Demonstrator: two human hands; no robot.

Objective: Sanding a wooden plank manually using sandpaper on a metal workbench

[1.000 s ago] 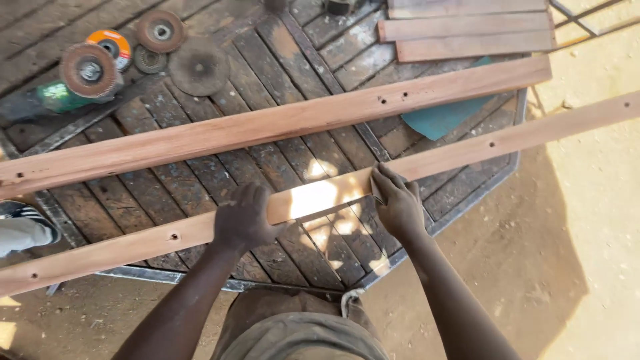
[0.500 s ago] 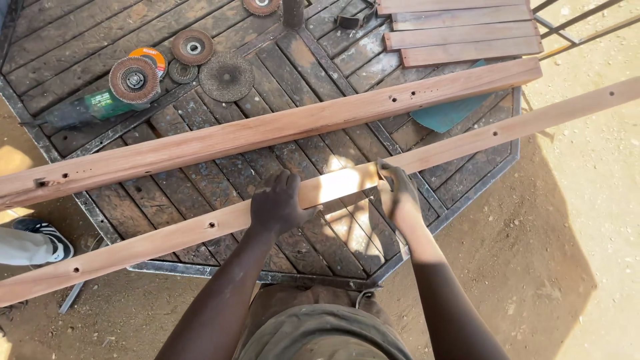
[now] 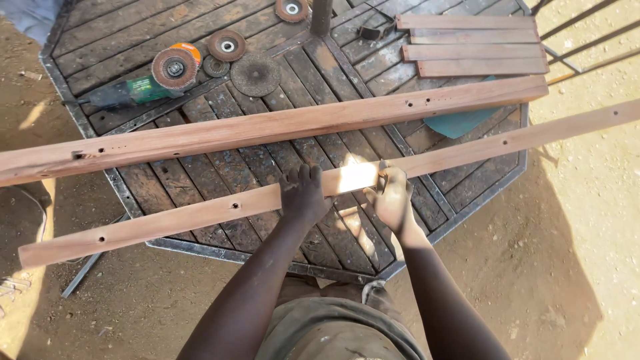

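Long reddish wood slat (image 3: 200,217), small drilled holes, lying diagonally across octagonal slatted table (image 3: 267,140), possibly sanded midway.

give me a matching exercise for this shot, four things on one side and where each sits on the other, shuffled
Things:
1. angle grinder
2. stack of short planks
3. near long plank
4. teal sheet

Places:
A. far right of the table top
B. under both hands, the left hand and the right hand
C. far left of the table top, beside loose discs
D. partly under the far long plank

Pairs: 1-C, 2-A, 3-B, 4-D
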